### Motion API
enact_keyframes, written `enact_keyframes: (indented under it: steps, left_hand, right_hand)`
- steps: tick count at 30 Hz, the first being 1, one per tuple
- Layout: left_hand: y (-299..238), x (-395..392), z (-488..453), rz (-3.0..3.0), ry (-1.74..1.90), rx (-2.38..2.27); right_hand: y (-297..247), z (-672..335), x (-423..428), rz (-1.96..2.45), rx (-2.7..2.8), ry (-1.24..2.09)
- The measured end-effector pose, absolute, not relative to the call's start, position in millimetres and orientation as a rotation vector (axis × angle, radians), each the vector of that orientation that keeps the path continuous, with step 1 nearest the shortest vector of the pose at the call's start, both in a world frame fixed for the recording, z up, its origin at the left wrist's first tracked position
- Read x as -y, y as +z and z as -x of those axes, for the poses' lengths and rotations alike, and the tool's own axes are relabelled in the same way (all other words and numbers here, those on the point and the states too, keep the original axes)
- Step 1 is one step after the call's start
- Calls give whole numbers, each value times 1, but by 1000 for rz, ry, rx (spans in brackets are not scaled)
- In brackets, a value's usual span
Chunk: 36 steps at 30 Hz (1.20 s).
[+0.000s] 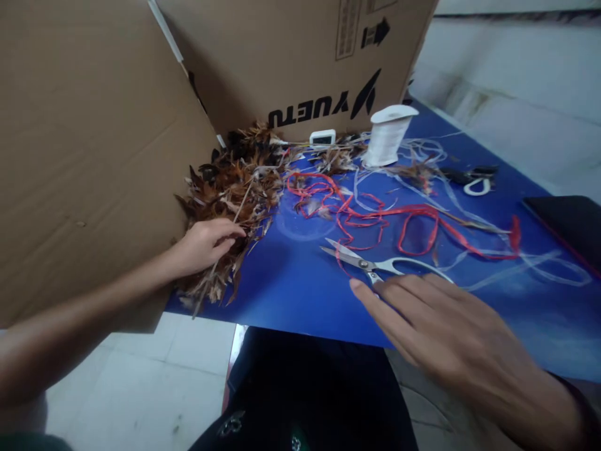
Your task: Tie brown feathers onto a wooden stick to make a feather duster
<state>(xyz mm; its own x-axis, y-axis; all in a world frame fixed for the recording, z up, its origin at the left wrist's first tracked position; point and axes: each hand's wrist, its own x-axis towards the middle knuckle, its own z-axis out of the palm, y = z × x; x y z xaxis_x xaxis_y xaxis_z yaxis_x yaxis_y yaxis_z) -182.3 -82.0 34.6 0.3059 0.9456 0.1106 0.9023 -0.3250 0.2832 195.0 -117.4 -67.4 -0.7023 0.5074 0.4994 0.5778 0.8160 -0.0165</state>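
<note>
My left hand (206,247) rests at the near edge of a pile of brown feathers (253,181), thumb and fingers close together. A long pale stem runs beneath it, and what lies between the fingertips is hidden. My right hand (451,332) is palm down over the handles of a pair of scissors (364,263), its fingers curled around them and the thumb stretched forward. The blades point left, slightly apart. Beside the blades, a tangle of red ribbon (370,219) spreads over the blue table (291,282), one thin end trailing toward my right thumb.
Cardboard panels (291,56) stand upright at the left and back. A white ribbon spool (389,134) stands behind the red ribbon, near a small white device (322,138). Loose translucent ribbon (530,266), a dark object with a white loop (476,181) and a black flat object (563,219) lie at right.
</note>
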Motion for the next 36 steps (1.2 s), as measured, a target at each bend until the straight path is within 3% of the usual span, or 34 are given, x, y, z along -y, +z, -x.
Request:
enact_keyframes:
  steps: [5, 15, 21, 30, 36]
  left_hand:
    - [0, 130, 212, -2413, 289, -1750]
    - [-57, 167, 255, -2703, -34, -1618]
    - [-62, 156, 272, -2664, -28, -1780]
    - [-55, 167, 254, -2579, 276, -2056]
    - [-50, 184, 227, -2501, 67, -2360]
  right_hand:
    - [-68, -177, 81, 865, 2682, -370]
    - [-101, -200, 71, 894, 2638, -245]
    - [-106, -202, 64, 971, 2617, -245]
    - [-96, -196, 70, 1026, 2592, -381]
    - [-80, -173, 87, 936, 2459, -249]
